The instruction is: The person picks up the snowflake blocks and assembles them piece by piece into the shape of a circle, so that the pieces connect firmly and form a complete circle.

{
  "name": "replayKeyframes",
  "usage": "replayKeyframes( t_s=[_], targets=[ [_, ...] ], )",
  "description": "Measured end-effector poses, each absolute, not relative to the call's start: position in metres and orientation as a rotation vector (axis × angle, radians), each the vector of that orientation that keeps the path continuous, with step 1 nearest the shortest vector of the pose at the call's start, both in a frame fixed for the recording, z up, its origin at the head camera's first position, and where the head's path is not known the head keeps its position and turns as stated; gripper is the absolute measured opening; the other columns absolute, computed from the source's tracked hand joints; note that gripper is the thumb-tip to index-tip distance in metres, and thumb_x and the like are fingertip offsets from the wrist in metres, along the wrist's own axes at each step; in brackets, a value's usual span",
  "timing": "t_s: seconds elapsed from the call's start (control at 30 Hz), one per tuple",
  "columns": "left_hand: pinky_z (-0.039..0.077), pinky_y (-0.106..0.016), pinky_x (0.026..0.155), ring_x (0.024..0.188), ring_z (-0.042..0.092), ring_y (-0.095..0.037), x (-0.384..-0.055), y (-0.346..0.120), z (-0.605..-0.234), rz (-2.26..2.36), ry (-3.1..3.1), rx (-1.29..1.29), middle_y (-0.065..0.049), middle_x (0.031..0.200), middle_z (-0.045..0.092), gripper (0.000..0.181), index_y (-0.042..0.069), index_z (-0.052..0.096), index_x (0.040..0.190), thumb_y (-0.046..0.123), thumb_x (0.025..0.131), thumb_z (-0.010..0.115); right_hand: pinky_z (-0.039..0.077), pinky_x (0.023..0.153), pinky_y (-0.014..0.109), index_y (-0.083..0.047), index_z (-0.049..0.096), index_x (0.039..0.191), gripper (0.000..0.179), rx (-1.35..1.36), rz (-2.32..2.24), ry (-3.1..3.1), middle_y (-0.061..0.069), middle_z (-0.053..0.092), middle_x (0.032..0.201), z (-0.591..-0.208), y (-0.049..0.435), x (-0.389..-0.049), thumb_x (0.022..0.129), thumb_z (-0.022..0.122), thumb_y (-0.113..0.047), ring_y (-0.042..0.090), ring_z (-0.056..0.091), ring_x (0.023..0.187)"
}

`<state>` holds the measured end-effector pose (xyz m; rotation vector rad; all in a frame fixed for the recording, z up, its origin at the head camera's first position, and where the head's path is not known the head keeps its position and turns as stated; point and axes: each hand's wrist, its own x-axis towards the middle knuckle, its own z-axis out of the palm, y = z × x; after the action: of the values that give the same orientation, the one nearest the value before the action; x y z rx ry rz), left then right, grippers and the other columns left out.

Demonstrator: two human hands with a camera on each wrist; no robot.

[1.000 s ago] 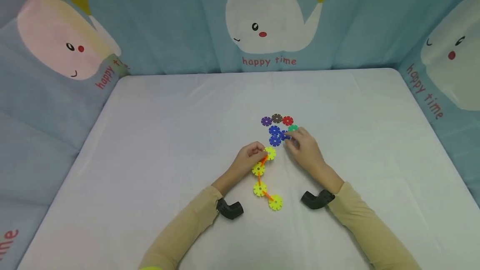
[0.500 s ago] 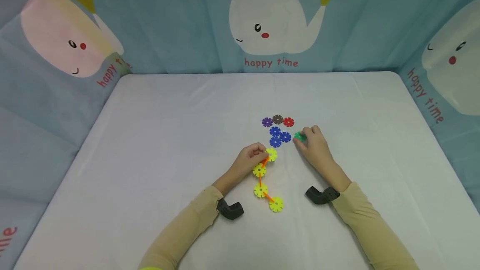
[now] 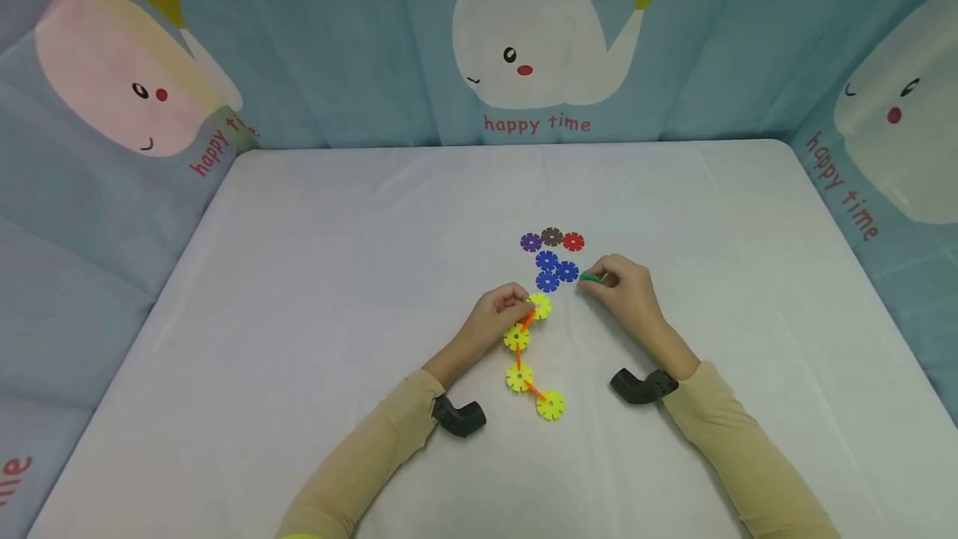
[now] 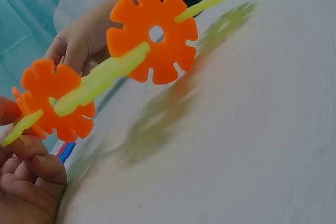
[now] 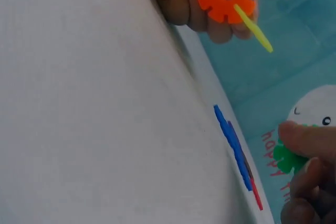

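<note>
My left hand (image 3: pixel 500 310) pinches the far end of a chain of notched snowflake discs. Yellow discs (image 3: pixel 519 377) alternate in it with orange discs (image 4: pixel 152 35) set edge-on into their slots. In the left wrist view the chain hangs over the table, casting a shadow. Between thumb and fingers, my right hand (image 3: pixel 623 285) holds a green notched disc (image 5: pixel 287 157), turned nearly edge-on in the head view. Part of the green disc is hidden by the fingers. Just left of that hand lie several blue discs (image 3: pixel 547 281) flat on the table.
Behind the blue discs, a purple disc (image 3: pixel 530 242), a brown disc (image 3: pixel 551 236) and a red disc (image 3: pixel 573 241) form a row. The white-covered table (image 3: pixel 337 273) meets a blue whale-print curtain (image 3: pixel 337 48) at its back and sides. Black curved pieces (image 3: pixel 644 387) sit at both wrists.
My right hand has picked up the green disc from beside the blue ones, drawn it right and turned it from face-up to edge-on. The left hand and chain stay in place.
</note>
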<state>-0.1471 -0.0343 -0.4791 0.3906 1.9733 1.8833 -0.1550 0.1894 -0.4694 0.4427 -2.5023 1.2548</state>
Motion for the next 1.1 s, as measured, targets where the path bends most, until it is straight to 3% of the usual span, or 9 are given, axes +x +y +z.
replayKeyframes(
  t_s=[0.1,0.3,0.4,0.67,1.1],
  targets=[
    [0.036,-0.019,0.053,0.057,0.042,-0.009,-0.147,-0.034,-0.48,1.895,1.982,0.386,-0.002,0.069,0.052,0.01,-0.003,0.053,0.088,0.007,0.089,0.053,0.037,0.045,0.021,-0.004,0.061,0.071,0.013,0.519,1.506,-2.453,0.003,0.059,0.07,-0.469,0.182,-0.15,0.071,0.073,0.0,0.011,0.044,0.05],
    [0.036,-0.019,0.052,0.056,0.042,-0.008,-0.145,-0.033,-0.481,1.913,1.968,0.378,-0.001,0.068,0.053,0.009,-0.003,0.053,0.087,0.006,0.088,0.053,0.044,0.051,0.026,0.007,0.06,0.083,0.006,0.647,2.004,-2.441,0.019,0.059,0.077,-0.461,0.172,-0.141,0.079,0.06,0.012,0.024,0.054,0.056],
    [0.036,-0.02,0.052,0.056,0.042,-0.008,-0.145,-0.033,-0.482,1.912,1.975,0.378,-0.001,0.068,0.052,0.009,-0.003,0.053,0.088,0.006,0.089,0.053,0.043,0.05,0.026,0.01,0.055,0.083,0.008,0.652,2.042,-2.438,0.022,0.057,0.075,-0.452,0.169,-0.137,0.078,0.058,0.015,0.025,0.053,0.056],
    [0.036,-0.02,0.053,0.058,0.042,-0.009,-0.142,-0.035,-0.466,1.865,1.984,0.437,-0.001,0.07,0.052,0.009,-0.005,0.052,0.088,0.003,0.09,0.051,0.044,0.055,0.019,0.005,0.054,0.071,0.015,0.687,2.053,-2.381,0.019,0.055,0.073,-0.448,0.167,-0.134,0.073,0.06,0.018,0.01,0.051,0.062],
    [0.035,-0.019,0.054,0.058,0.041,-0.009,-0.135,-0.037,-0.445,1.808,2.006,0.488,-0.003,0.069,0.048,0.013,-0.008,0.051,0.088,0.003,0.092,0.047,0.046,0.051,0.026,0.014,0.047,0.082,0.013,0.747,2.124,-2.312,0.028,0.051,0.074,-0.446,0.163,-0.131,0.074,0.049,0.024,0.023,0.054,0.056]
  ],
)
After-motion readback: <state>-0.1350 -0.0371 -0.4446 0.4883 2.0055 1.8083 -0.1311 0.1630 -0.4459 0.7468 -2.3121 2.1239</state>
